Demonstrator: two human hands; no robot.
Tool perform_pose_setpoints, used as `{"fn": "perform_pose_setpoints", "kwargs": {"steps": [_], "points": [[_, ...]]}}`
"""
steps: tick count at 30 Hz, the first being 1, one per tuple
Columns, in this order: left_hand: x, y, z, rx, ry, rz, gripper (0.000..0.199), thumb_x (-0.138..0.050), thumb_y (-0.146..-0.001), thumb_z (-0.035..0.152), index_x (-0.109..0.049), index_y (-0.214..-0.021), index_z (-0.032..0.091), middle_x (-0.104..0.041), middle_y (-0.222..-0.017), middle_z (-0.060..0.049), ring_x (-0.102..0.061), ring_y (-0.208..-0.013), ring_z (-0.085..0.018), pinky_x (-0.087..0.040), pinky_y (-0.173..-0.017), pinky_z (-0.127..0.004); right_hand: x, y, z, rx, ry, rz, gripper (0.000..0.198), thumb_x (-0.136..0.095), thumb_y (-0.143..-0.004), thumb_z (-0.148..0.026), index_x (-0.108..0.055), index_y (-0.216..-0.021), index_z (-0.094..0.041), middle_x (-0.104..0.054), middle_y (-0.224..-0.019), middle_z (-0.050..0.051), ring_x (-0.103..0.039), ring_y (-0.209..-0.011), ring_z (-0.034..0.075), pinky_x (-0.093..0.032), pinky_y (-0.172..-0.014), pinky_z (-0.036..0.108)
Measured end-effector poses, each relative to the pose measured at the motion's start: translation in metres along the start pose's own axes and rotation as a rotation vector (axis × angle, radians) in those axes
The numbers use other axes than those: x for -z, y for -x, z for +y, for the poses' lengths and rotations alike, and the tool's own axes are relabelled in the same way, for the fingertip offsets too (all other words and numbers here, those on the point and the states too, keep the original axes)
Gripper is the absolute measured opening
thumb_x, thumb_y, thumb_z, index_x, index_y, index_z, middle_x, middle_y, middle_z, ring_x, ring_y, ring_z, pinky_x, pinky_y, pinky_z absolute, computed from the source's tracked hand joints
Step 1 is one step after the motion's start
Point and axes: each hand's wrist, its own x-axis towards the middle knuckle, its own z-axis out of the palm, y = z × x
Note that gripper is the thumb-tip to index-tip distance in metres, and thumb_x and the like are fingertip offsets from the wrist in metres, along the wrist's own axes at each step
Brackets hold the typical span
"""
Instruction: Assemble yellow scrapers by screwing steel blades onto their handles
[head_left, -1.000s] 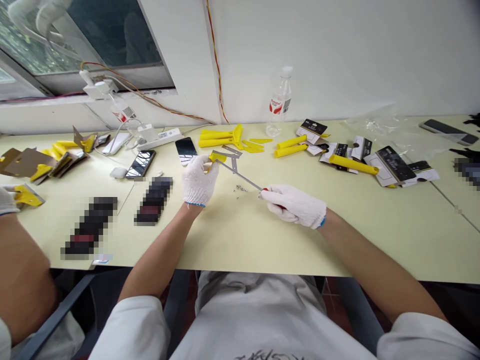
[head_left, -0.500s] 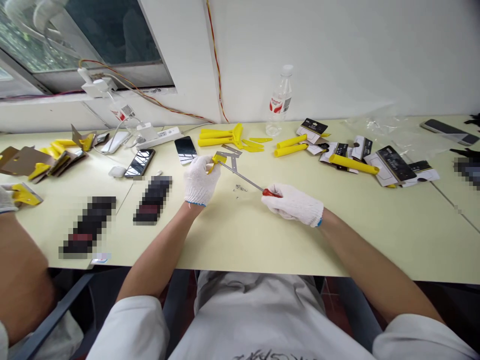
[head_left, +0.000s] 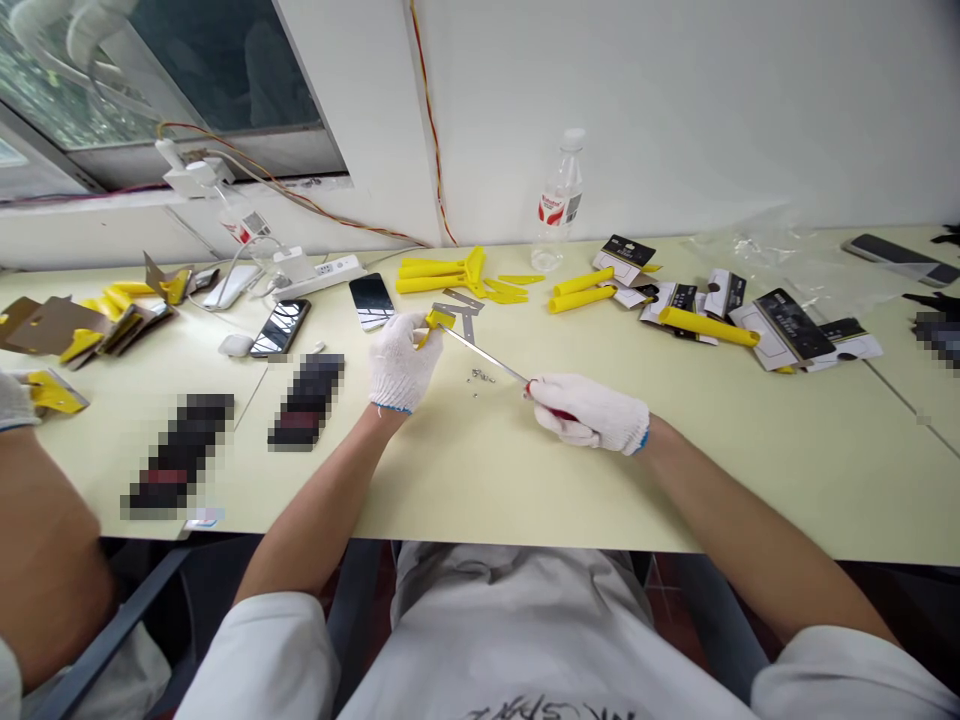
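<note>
My left hand (head_left: pixel 405 365), in a white knitted glove, is closed around a yellow scraper (head_left: pixel 441 318); its fingers hide most of the handle. The long metal shaft of a screwdriver (head_left: pixel 487 357) slants up to the scraper's head, and its tip appears to touch there. My right hand (head_left: pixel 596 415), gloved too, wraps the screwdriver's red handle. Flat metal blades (head_left: pixel 469 326) with holes lie just beyond the scraper. A small cluster of screws (head_left: pixel 482 376) rests on the table between my hands.
Yellow scraper handles (head_left: pixel 431 284), loose yellow pieces (head_left: pixel 506 292) and a clear bottle (head_left: pixel 559 205) stand or lie toward the wall. Black-and-white packages (head_left: pixel 787 328) and yellow tubes (head_left: pixel 581 298) are to the right. Phones (head_left: pixel 280 328) lie left; a co-worker's gloved hand (head_left: pixel 15 402) holds another yellow scraper.
My right fingers have shifted their grip on the red handle, and the handle shows turned differently. My left hand and the scraper have hardly moved.
</note>
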Motion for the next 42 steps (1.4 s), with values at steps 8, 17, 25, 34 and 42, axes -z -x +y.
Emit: {"fn": "perform_pose_setpoints", "kwargs": {"steps": [8, 17, 25, 34, 42], "points": [[0.003, -0.001, 0.002, 0.025, -0.028, 0.021, 0.008, -0.073, -0.108, 0.019, -0.074, -0.114, 0.023, -0.078, -0.124, -0.006, -0.074, -0.100, -0.020, -0.062, -0.096, -0.040, -0.004, -0.011, 0.007, 0.313, 0.467, 0.526, 0.042, -0.062, -0.101, -0.058, -0.061, -0.077, -0.024, -0.069, -0.082, 0.008, -0.062, -0.079, 0.025, -0.045, -0.072, 0.037], [0.004, -0.001, 0.002, 0.016, -0.003, 0.009, 0.008, -0.073, -0.108, 0.019, -0.073, -0.115, 0.021, -0.078, -0.126, -0.008, -0.074, -0.108, -0.023, -0.061, -0.098, -0.042, -0.003, -0.007, 0.005, 0.096, 0.233, 0.379, 0.040, -0.082, -0.088, -0.057, -0.058, -0.092, -0.026, -0.062, -0.071, -0.002, -0.051, -0.056, 0.016, -0.038, -0.058, 0.032], [0.003, 0.000, -0.001, 0.012, -0.024, 0.027, 0.006, -0.074, -0.108, 0.022, -0.074, -0.114, 0.022, -0.078, -0.125, -0.007, -0.074, -0.100, -0.020, -0.062, -0.096, -0.040, -0.004, -0.011, 0.007, 0.173, 0.332, 0.350, 0.043, -0.057, -0.105, -0.066, -0.068, -0.100, -0.024, -0.070, -0.079, 0.003, -0.061, -0.072, 0.022, -0.045, -0.068, 0.035], [-0.003, -0.007, -0.005, 0.036, -0.001, 0.015, 0.010, -0.079, -0.107, 0.026, -0.071, -0.111, 0.022, -0.077, -0.134, -0.010, -0.074, -0.115, -0.024, -0.062, -0.095, -0.040, -0.005, -0.012, 0.012, 0.307, 0.486, 0.556, 0.043, -0.064, -0.099, -0.061, -0.060, -0.077, -0.024, -0.066, -0.081, 0.006, -0.060, -0.078, 0.024, -0.042, -0.074, 0.037], [0.000, -0.003, -0.004, 0.017, -0.019, 0.026, 0.011, -0.077, -0.108, 0.029, -0.072, -0.116, 0.023, -0.078, -0.124, -0.008, -0.073, -0.113, -0.024, -0.062, -0.097, -0.041, -0.005, -0.013, 0.010, 0.185, 0.332, 0.439, 0.042, -0.084, -0.082, -0.058, -0.064, -0.098, -0.025, -0.076, -0.094, 0.005, -0.065, -0.081, 0.023, -0.047, -0.074, 0.034]]}}
